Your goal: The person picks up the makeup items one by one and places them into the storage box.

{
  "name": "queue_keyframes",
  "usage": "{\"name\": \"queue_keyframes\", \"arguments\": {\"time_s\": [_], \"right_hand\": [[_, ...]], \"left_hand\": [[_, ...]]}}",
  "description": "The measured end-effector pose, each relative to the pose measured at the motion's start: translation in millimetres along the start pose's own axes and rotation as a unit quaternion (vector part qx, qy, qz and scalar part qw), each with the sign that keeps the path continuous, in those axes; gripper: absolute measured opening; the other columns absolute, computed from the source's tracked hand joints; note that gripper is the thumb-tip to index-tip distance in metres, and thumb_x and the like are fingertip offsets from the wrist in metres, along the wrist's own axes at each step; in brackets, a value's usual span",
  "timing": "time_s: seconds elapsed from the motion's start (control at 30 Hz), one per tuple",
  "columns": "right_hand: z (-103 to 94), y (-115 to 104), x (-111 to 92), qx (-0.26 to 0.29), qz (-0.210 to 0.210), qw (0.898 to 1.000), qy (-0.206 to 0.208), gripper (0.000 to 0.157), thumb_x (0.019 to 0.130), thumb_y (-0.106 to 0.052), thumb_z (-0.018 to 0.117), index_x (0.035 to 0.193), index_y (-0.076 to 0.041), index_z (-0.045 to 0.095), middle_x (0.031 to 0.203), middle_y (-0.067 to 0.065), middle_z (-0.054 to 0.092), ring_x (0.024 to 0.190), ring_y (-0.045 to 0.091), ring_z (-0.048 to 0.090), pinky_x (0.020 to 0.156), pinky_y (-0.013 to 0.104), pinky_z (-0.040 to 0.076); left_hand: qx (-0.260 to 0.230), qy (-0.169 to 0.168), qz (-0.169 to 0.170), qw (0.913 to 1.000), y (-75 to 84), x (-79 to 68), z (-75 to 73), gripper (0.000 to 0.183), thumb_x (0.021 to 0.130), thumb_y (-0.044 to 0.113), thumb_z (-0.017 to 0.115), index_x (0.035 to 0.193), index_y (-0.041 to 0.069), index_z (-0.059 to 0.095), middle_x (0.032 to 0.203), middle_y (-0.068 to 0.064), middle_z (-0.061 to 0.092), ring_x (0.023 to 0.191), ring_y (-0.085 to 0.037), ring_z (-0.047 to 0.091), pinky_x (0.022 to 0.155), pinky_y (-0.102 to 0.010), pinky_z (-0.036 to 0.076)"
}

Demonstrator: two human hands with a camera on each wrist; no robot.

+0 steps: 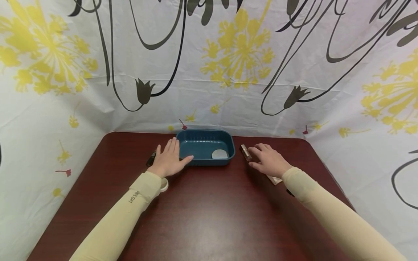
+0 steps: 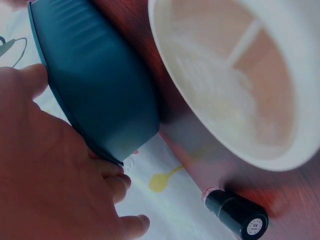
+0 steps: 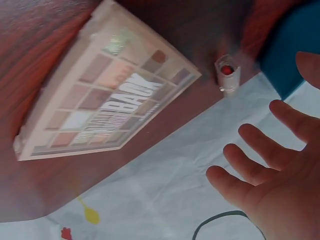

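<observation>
My left hand lies with fingers outstretched at the left end of a blue plastic tray; its thumb reaches the rim in the left wrist view. Below that hand is a round white case with a see-through top. A black cosmetic tube labelled 04 is just left of the hand. My right hand hovers with loosely spread fingers by a lipstick, whose red tip shows in the right wrist view. Partly hidden under the right wrist is an eyeshadow palette with a clear lid.
Inside the tray, at its right front, lies a pale round item. The dark red wooden table ends at the back against a hanging white patterned cloth, which also encloses both sides.
</observation>
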State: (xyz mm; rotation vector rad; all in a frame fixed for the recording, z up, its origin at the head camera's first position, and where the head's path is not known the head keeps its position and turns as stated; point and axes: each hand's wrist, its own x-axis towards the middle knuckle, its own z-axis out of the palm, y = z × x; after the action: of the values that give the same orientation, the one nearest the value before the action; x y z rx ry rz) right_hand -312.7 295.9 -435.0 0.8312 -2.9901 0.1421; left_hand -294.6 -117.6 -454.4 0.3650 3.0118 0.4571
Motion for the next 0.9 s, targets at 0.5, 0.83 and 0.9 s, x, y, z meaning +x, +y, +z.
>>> {"name": "queue_keyframes", "arguments": {"time_s": [0.5, 0.83, 0.9], "right_hand": [[8.9, 24.6, -28.5, -0.007, 0.067, 0.997, -0.036, 0.076, 0.093, -0.052, 0.067, 0.152, -0.010, 0.041, 0.152, 0.031, 0.030, 0.137, 0.053, 0.031, 0.087, 0.069, 0.046], [11.9, 32.6, -40.8, -0.003, 0.118, 0.992, -0.040, 0.094, 0.086, -0.065, 0.067, 0.151, -0.003, 0.040, 0.142, 0.032, 0.037, 0.124, 0.051, 0.041, 0.075, 0.065, 0.051], [13.2, 33.0, -42.2, -0.004, 0.129, 0.991, -0.042, 0.097, 0.085, -0.069, 0.065, 0.150, -0.001, 0.040, 0.141, 0.034, 0.038, 0.122, 0.052, 0.042, 0.074, 0.065, 0.051]], "left_hand": [[0.009, 0.001, -0.001, 1.0000, -0.5, 2.2, 1.6, 0.103, 0.095, 0.077, 0.031, 0.161, 0.000, 0.010, 0.167, -0.018, 0.005, 0.154, -0.031, 0.004, 0.117, -0.063, -0.001], [0.007, 0.000, -0.001, 1.0000, 0.6, 1.1, 0.3, 0.102, 0.095, 0.076, 0.032, 0.160, 0.000, 0.010, 0.167, -0.017, 0.004, 0.154, -0.032, 0.004, 0.117, -0.063, -0.001], [0.006, 0.000, -0.001, 1.0000, 0.7, 0.9, 0.3, 0.102, 0.095, 0.076, 0.032, 0.160, 0.000, 0.010, 0.167, -0.018, 0.004, 0.154, -0.032, 0.004, 0.117, -0.063, -0.001]]}}
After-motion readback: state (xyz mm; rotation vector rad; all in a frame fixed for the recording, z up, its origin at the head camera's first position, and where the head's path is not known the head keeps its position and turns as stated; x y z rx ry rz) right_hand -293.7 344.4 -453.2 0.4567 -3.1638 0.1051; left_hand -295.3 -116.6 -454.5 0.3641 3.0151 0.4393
